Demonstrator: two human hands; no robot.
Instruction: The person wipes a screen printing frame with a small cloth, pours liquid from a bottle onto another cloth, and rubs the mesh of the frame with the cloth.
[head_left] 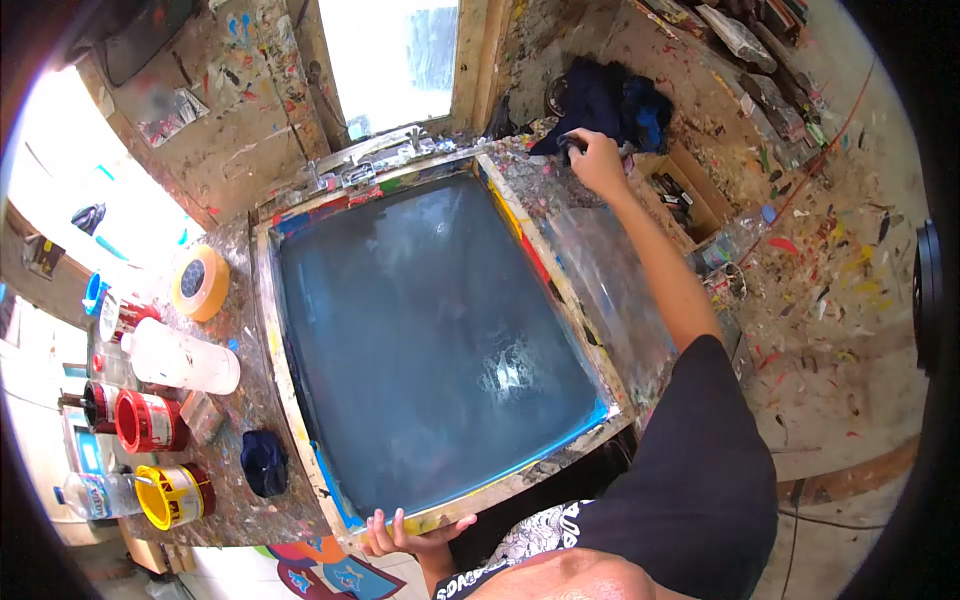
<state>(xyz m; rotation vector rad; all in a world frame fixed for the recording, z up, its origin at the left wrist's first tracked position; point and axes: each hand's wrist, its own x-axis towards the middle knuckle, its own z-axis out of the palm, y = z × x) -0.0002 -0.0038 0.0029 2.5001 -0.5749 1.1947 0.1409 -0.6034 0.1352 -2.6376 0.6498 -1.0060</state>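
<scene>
A wooden frame (588, 335) with a dark blue-grey screen (420, 330) lies on the paint-stained bench. My left hand (415, 535) is at the frame's near edge, its fingers spread over the wood and the thumb apart. Beyond the far right corner, my right hand (592, 160) is closed on a bit of dark cloth, beside a heap of dark blue cloth (600, 100). A clear plastic sheet (610, 290) lies under my right forearm.
Along the left stand a tape roll (201, 283), a white bottle (180, 357), a red can (150, 421), a yellow can (175, 496) and a dark cloth (264, 463). At the right is a cardboard box (705, 190). Metal clamps (358, 175) line the far edge.
</scene>
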